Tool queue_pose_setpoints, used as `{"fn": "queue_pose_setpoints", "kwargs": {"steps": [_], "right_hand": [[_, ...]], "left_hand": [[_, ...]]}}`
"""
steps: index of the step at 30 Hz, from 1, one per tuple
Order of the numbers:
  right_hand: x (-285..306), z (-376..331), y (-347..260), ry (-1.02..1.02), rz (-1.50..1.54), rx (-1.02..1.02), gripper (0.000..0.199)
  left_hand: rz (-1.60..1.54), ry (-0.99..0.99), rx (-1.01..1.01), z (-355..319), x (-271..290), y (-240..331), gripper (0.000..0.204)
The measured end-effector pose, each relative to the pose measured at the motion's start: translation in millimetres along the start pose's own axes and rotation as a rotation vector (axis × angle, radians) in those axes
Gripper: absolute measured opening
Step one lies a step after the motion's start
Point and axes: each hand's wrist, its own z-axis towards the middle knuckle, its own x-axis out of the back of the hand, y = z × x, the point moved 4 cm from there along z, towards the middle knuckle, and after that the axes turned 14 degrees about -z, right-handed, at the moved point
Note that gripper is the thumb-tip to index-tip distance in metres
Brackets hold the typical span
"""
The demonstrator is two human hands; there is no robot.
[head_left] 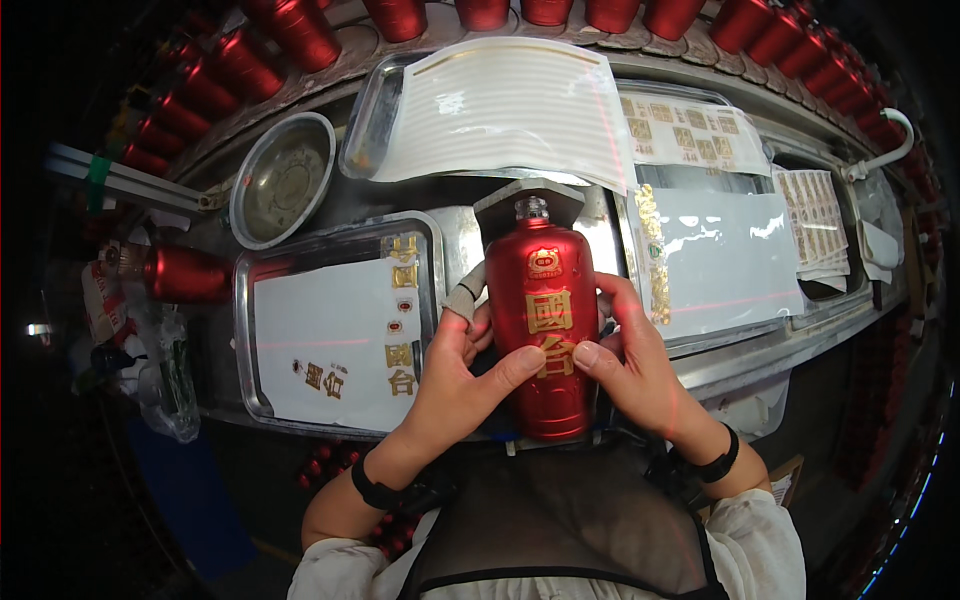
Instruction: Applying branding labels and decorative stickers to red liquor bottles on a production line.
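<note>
A glossy red bottle (pixel 509 315) with an uncapped clear neck lies tilted back in front of me, its neck pointing away. Down its face run a small gold-and-red emblem (pixel 544 263) and two large gold characters. My left hand (pixel 455 375) wraps the bottle's left side, a pale cloth cover on one finger. On the opposite side my right hand (pixel 640 370) grips it. Both thumbs press at the lower gold character (pixel 553 357). Behind the bottle's neck stands a grey angular support (pixel 570 204). The fingers behind the bottle are partly hidden.
Left is a metal tray (pixel 243 350) with a white sheet (pixel 310 320) of gold stickers; a metal bowl (pixel 283 180) stands behind. Ahead lies a large pale sheet (pixel 500 115). More sticker sheets (pixel 710 260) lie right. Red bottles (pixel 300 35) line the far edge; another (pixel 190 274) lies left.
</note>
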Motion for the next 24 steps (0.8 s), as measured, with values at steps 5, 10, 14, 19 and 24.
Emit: {"fn": "queue_pose_setpoints", "kwargs": {"steps": [5,10,14,19,24], "right_hand": [[-3,-1,2,0.037,-0.063,0.006,0.072],[7,0,14,0.051,0.003,-0.017,0.059],[47,26,43,0.240,0.718,-0.337,0.027],[58,24,47,0.279,0.778,-0.247,0.031],[40,-11,-2,0.318,0.087,0.135,0.052]], "left_hand": [[-0.040,0.004,0.030,0,-1,1,0.088],[-0.036,0.009,0.030,-2,-2,2,0.090],[0.123,-0.017,-0.026,-6,-3,2,0.092],[0.219,-0.016,-0.029,-8,-3,-2,0.092],[0.195,-0.011,-0.055,-9,-3,-5,0.086]]}}
